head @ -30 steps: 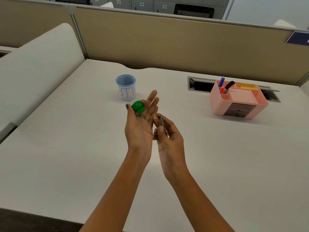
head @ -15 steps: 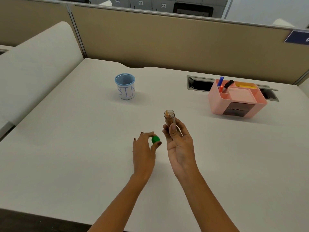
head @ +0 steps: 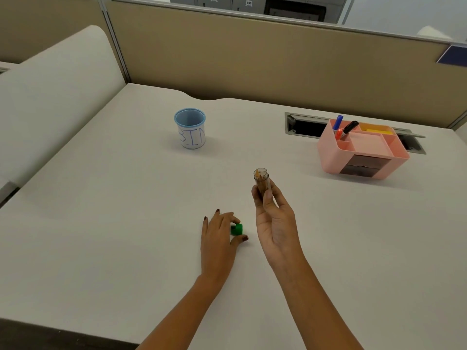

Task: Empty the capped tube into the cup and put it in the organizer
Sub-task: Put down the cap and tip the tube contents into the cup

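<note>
My right hand [head: 275,218] holds a small clear tube [head: 261,180] upright above the middle of the white desk; the tube is uncapped and has brownish contents inside. My left hand [head: 217,238] lies low on the desk, thumb and fingers around the green cap [head: 236,229], which rests on the surface. A blue-rimmed white cup [head: 190,130] marked "BIN" stands upright at the back left, well apart from both hands. The pink organizer [head: 328,152] sits at the back right.
Markers [head: 337,122] stand in the organizer's back-left compartment, and a yellow item lies in its rear one. A cable slot [head: 303,125] is cut into the desk behind it. A tan partition [head: 252,59] bounds the far edge. Another desk adjoins on the left.
My left hand came down from beside the tube to the desk with the green cap, which now rests on the surface. My right hand has lifted the open tube slightly to the right.
</note>
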